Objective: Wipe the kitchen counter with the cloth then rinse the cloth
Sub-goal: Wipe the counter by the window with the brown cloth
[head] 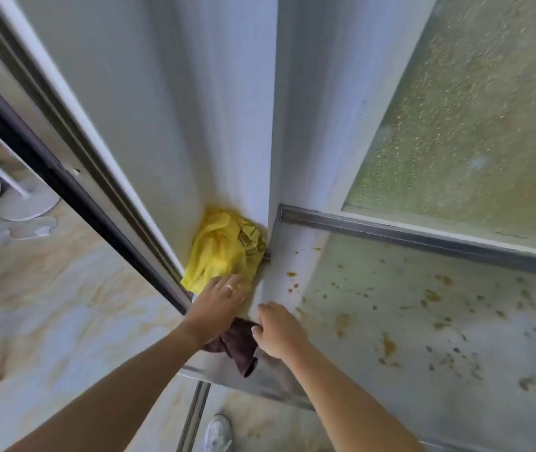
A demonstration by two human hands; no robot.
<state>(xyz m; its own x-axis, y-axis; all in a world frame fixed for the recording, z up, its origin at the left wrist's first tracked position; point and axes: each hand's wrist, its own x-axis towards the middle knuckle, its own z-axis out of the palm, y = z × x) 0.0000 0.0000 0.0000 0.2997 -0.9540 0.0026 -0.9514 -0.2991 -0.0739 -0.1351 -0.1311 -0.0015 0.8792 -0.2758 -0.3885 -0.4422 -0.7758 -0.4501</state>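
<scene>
Here, the left hand lies flat with fingers extended, pressing on the lower edge of a crumpled yellow plastic bag. A ring shows on one finger of this hand. The bag sits in the corner where the white wall meets the counter, and it carries dark printed markings on its right side; the print is too creased and blurred to read. What the bag holds, if anything, cannot be determined.

The cloth, dark brown and bunched, lies at the near left edge of the counter, directly between the two hands. Its left part passes under the heel of the left hand; its right part touches the right hand. A loose corner of the cloth hangs over the counter's front edge.

The right hand rests on the counter just beside the cloth, fingers curled downward, thumb against the fabric. Whether the fingers actually grip the cloth cannot be determined. The two hands are close together but not touching.

Right of the hands, the pale counter surface is scattered with yellowish-brown spots and crumbs. A metal track runs along the back of the counter below a frosted window pane.
</scene>
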